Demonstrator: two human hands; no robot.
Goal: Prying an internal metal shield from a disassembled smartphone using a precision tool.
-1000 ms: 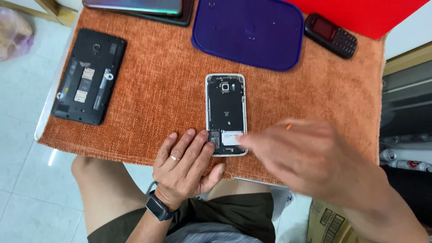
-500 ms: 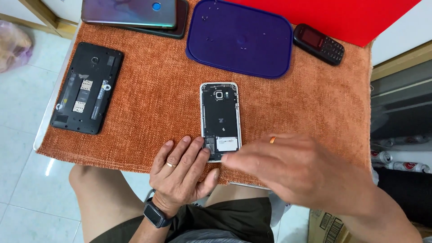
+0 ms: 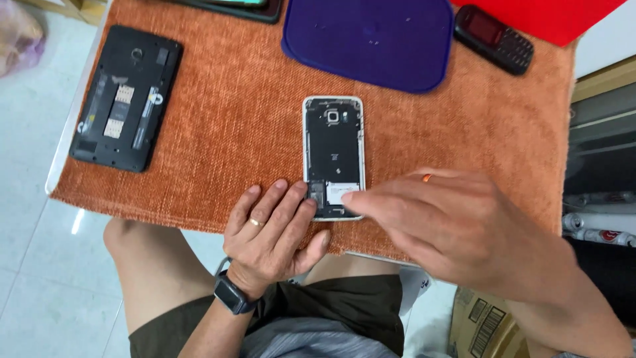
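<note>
Far off to the left of both hands, a black phone with its back cover off (image 3: pixel 126 98) lay on the orange cloth (image 3: pixel 225 126) that covered the tabletop (image 3: pixel 55 169), its inner slots facing up and nothing touching it.

Nearer in, the left hand (image 3: pixel 275 232) rested flat at the front edge of the cloth, a ring on one finger and a dark watch (image 3: pixel 233 296) on the wrist. Its grip was released: the fingers (image 3: pixel 291 199) lay stretched out, their tips pressing against the lower left corner of the opened white-framed phone (image 3: pixel 333 156) rather than closing around it.

That phone lay lengthwise just above the left hand's fingertips, back panel gone, dark insides showing, with a small pale label near its bottom end. It sat on the cloth between the two hands.

Beyond the phone's top end, well away from either hand, was a dark blue lid-like tray (image 3: pixel 374 40), and to the right of it a small black keypad phone (image 3: pixel 493 38) beside a red sheet (image 3: pixel 550 16).

To the right, the right hand (image 3: pixel 457 225) reached across, blurred, its extended fingers pointing at the phone's lower right corner near the label. A small orange thing (image 3: pixel 427 178) showed at its upper edge. I could not tell whether that grip was clenched on anything.
</note>
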